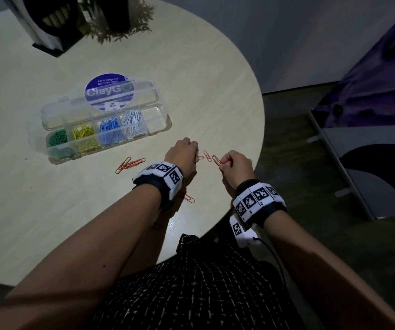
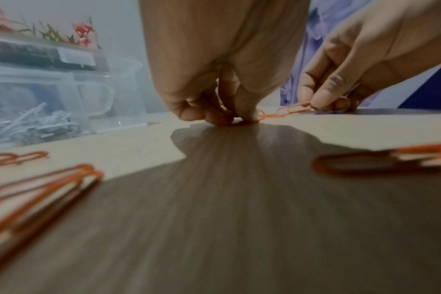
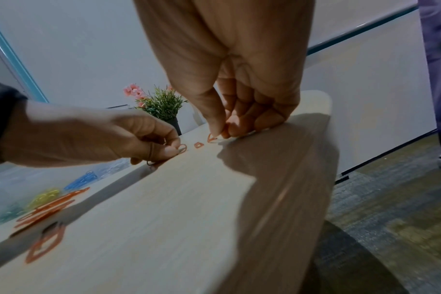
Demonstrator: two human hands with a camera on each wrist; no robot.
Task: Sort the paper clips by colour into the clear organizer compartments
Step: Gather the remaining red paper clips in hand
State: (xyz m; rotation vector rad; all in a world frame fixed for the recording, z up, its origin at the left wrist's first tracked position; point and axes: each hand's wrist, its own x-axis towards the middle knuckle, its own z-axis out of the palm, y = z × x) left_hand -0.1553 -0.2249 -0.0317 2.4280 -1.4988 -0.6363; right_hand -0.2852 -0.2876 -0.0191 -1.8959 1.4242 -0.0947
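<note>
Near the right edge of the round counter (image 1: 191, 67), at mid-frame in the head view, the left hand (image 1: 183, 154) pinches one orange paper clip (image 1: 200, 157) against the surface, its fingers (image 2: 247, 111) curled together on the clip. Just to its right, the right hand (image 1: 235, 166) pinches a second orange clip (image 1: 216, 160), thumb and forefinger clamped on its end. A third orange clip (image 1: 207, 156) lies between the two hands; whether the three are linked cannot be told.

A loose bunch of orange clips (image 1: 130, 164) lies left of the left wrist, and another single orange clip (image 1: 189, 198) shows below that wrist.

The clear organizer (image 1: 160, 129) sits left of centre, lid open. From left to right its compartments hold green clips (image 1: 58, 140), yellow clips (image 1: 84, 135), blue clips (image 1: 109, 128) and white clips (image 1: 133, 123). A round blue sticker (image 1: 109, 91) shows through the lid. A potted plant (image 3: 161, 105) stands at the top of the frame.
</note>
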